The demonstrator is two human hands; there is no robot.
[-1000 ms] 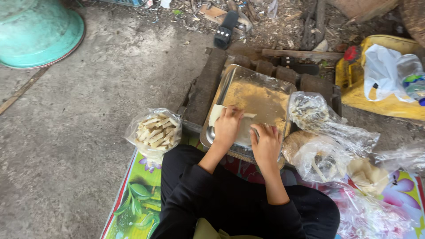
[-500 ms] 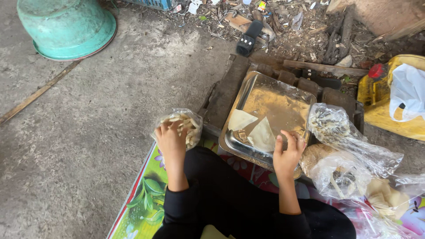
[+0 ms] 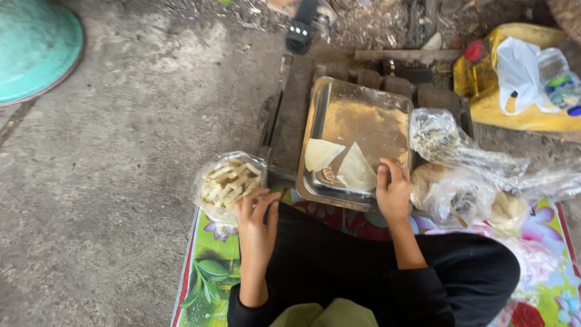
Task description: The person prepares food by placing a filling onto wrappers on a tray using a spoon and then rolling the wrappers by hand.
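Sticks (image 3: 229, 183), pale and short, fill a clear bag (image 3: 209, 197) that sits on the concrete floor (image 3: 121, 181) at the edge of the flowered mat (image 3: 212, 266), just ahead of the left hand (image 3: 257, 221). That hand's fingers (image 3: 261, 203) are spread and loosely curled, their tips at the bag's near rim; whether they already pinch a stick or only touch the plastic cannot be told. The sticks lie jumbled, most with their long axis slanting away from the fingers and to the left. The left hand is much the nearer to the bag; the right hand (image 3: 393, 194) is well apart from it, across the lap, resting on the near right corner of a steel tray (image 3: 363, 109). Its fingers (image 3: 390, 175) are bent over the tray's rim, holding nothing that shows, just beside two pale triangular wrappers (image 3: 342, 163) lying flat on the tray floor with a small brownish bit between them. To the right of that hand, crumpled clear bags (image 3: 460, 175) hold more pale food, touching the tray's side. Beyond the tray sit dark blocks (image 3: 387, 82), a yellow can (image 3: 502, 103) and a white bag (image 3: 517, 72).
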